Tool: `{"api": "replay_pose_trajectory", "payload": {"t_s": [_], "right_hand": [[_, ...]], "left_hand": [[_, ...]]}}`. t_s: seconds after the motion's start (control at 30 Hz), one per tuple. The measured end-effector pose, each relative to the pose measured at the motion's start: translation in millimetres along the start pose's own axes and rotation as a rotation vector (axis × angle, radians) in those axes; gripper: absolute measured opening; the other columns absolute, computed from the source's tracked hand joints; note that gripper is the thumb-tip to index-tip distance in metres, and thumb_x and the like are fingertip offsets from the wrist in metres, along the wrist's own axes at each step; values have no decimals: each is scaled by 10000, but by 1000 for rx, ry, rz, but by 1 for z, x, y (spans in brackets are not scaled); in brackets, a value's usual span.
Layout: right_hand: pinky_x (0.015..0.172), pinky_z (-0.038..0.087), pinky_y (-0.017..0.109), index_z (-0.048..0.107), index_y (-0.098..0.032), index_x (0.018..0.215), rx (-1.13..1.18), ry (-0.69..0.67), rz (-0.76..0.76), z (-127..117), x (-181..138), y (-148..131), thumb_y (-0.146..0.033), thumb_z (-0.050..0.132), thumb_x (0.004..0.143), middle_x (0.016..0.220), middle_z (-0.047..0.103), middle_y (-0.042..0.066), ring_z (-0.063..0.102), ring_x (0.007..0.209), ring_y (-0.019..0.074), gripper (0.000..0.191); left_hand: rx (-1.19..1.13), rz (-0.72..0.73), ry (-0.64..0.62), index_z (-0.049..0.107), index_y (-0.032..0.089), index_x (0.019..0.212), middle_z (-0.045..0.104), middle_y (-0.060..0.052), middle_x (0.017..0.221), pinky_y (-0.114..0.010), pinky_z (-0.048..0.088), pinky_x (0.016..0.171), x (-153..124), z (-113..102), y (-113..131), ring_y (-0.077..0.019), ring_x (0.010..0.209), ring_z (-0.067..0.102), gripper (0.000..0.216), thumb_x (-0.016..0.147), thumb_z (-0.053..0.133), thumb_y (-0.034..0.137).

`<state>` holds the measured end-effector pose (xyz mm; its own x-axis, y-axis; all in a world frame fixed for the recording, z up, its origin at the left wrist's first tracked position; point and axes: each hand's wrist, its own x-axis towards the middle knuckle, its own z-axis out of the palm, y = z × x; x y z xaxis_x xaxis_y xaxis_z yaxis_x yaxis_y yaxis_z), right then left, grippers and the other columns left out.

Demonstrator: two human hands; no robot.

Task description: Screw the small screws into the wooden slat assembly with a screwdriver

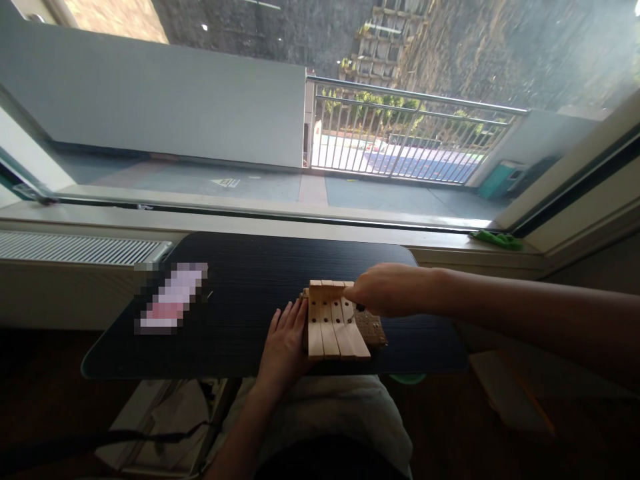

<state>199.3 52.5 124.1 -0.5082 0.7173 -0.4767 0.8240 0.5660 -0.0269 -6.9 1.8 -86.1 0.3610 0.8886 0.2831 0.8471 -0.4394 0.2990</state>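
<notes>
A curved piece of pale wooden slats (330, 339), with two rows of dark holes, sits near the front middle of the black table (240, 267). Under its right side shows a brown, bumpy block (373, 328). My left hand (286, 340) lies along the left edge of the slats, its fingers stretched out and touching it; the thumb is hidden. From the right, my right hand (383, 288) reaches over the rightmost slat, closed around a small thin-shafted tool (353, 315). The tool's tip is close to a hole in that slat. Its exact kind is hard to make out.
On the table's left side lies a blurred pink and white item (173, 300). Behind the table are a window sill (280, 228) with a green cloth (497, 240) and a white radiator (80, 248). A pale flat object (513, 390) is low at the right.
</notes>
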Motion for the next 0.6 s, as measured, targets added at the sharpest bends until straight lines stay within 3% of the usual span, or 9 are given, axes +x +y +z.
{"api": "replay_pose_trajectory", "payload": {"t_s": [0.27, 0.6], "right_hand": [[731, 489, 396, 741, -291, 946, -130, -74, -43, -13, 0, -6, -109, 621, 863, 994, 771, 90, 705, 893, 258, 234], [772, 488, 418, 743, -302, 889, -56, -96, 46, -11, 2, -1, -174, 638, 866, 986, 769, 80, 692, 904, 263, 167]], "left_hand": [[12, -23, 7, 293, 107, 1534, 466, -198, 1530, -531, 328, 1181, 1, 0, 3, -363, 1415, 440, 968, 719, 747, 365], [-22, -32, -13, 288, 100, 1530, 454, -208, 1536, -536, 313, 1186, 1, -3, 5, -362, 1425, 424, 958, 718, 738, 338]]}}
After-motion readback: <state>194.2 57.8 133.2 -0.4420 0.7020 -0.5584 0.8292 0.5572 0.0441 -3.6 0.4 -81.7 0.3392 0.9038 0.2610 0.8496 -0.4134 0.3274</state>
